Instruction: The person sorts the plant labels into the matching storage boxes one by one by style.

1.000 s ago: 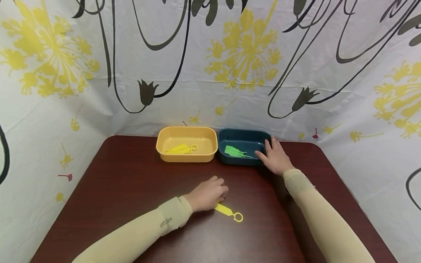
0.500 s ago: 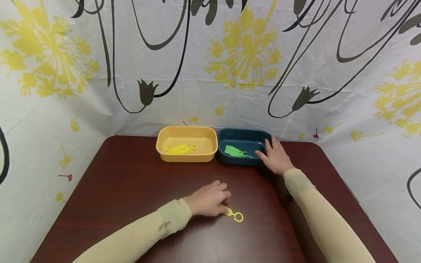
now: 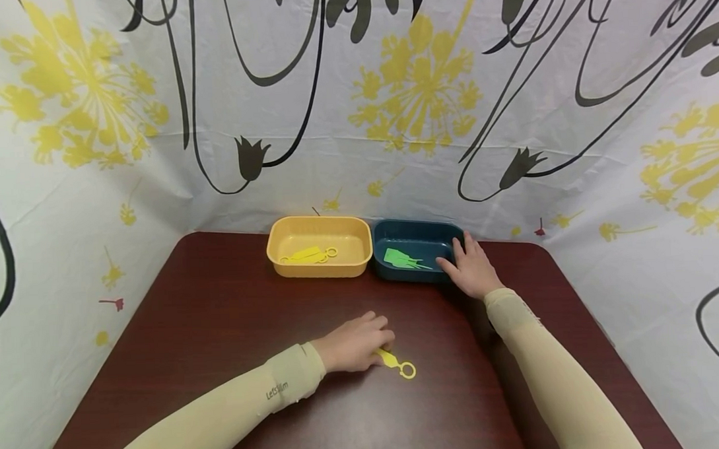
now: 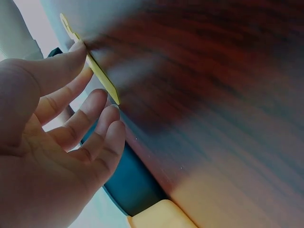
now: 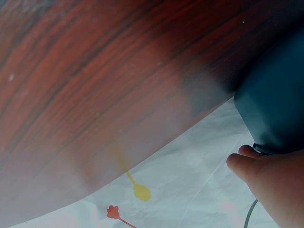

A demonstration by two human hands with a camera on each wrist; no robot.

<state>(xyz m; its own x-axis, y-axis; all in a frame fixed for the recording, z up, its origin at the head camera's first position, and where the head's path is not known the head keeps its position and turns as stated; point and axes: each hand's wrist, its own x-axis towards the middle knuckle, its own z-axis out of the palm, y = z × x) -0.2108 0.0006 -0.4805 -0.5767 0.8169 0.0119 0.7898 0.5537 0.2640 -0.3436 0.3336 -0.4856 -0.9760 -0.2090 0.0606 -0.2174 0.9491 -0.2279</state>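
My left hand (image 3: 354, 343) is low over the middle of the table, thumb and forefinger pinching a flat yellow plastic tag (image 3: 389, 358) with a ring at one end. In the left wrist view the yellow tag (image 4: 104, 78) runs past the fingertips, while the other fingers are loosely bent and apart from it. My right hand (image 3: 473, 268) rests with spread fingers on the right end of the dark blue bin (image 3: 391, 273). Several green flat pieces (image 3: 402, 258) lie in that bin. Beside it stands a yellow bin (image 3: 319, 271) holding several yellow tags (image 3: 307, 255).
Both bins stand side by side at the back edge of the dark red-brown wooden table (image 3: 232, 321). A white cloth (image 3: 332, 120) printed with flowers hangs close behind and along both sides.
The left hand has shifted slightly toward the ring end of the yellow tag and now pinches it nearer the ring. The right hand has stayed on the blue bin.
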